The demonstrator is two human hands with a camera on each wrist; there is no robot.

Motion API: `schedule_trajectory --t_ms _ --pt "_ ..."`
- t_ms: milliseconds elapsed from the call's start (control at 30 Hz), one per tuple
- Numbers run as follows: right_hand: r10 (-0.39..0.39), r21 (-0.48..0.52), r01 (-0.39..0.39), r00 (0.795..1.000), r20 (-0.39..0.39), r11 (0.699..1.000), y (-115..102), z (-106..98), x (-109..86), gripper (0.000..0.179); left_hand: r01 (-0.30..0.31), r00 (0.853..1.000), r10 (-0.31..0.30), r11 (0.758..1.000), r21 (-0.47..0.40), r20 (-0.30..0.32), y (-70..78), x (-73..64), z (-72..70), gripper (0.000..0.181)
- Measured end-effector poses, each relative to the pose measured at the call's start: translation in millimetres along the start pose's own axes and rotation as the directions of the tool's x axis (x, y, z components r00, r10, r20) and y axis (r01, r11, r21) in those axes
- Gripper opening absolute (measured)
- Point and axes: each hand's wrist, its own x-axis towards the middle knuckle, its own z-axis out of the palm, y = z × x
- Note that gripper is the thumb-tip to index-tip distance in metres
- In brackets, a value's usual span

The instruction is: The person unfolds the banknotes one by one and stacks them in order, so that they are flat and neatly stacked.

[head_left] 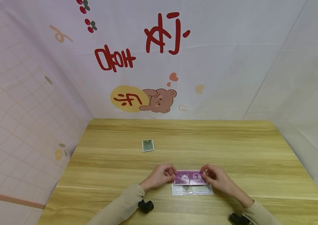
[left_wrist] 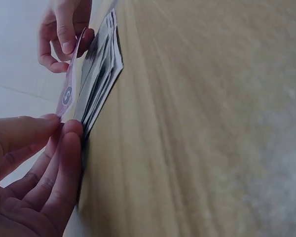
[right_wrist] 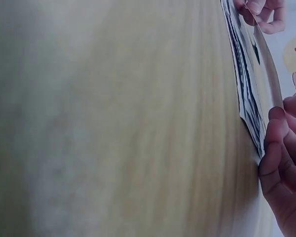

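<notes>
A purple paper note [head_left: 182,178], like play money with a crease down its middle, is held flat between two hands. At its left end the left hand [head_left: 160,175] pinches it between thumb and fingers; the right hand [head_left: 218,180] grips the opposite end likewise. Just beneath lies a stack of pale notes [head_left: 198,190], its near edge showing below the purple one. In the left wrist view the purple note [left_wrist: 66,96] stands slightly apart from the layered stack [left_wrist: 99,74]. The right wrist view shows the stack's [right_wrist: 242,84] loose, uneven edges.
A small green folded note or card [head_left: 148,146] lies farther back on the wooden table [head_left: 232,147], left of the hands. White printed cloth [head_left: 217,62] hangs behind the table and along both sides. Black wrist cameras [head_left: 146,206] sit at the sleeves.
</notes>
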Motion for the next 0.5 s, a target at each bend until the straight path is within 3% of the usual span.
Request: schedule_trajectory --t_ms 267,500 --pt "-0.048 -0.017 0.049 0.999 0.025 0.999 23.1 3.6 -8.4 0.019 -0.059 0.997 0.053 0.991 0.119 0.059 3.2 -1.3 1.2 0.012" --pt "-0.064 0.017 0.062 0.994 0.085 0.998 24.0 3.4 -10.5 0.016 -0.039 0.996 0.024 0.982 0.184 0.082 4.8 -1.8 1.5 0.011"
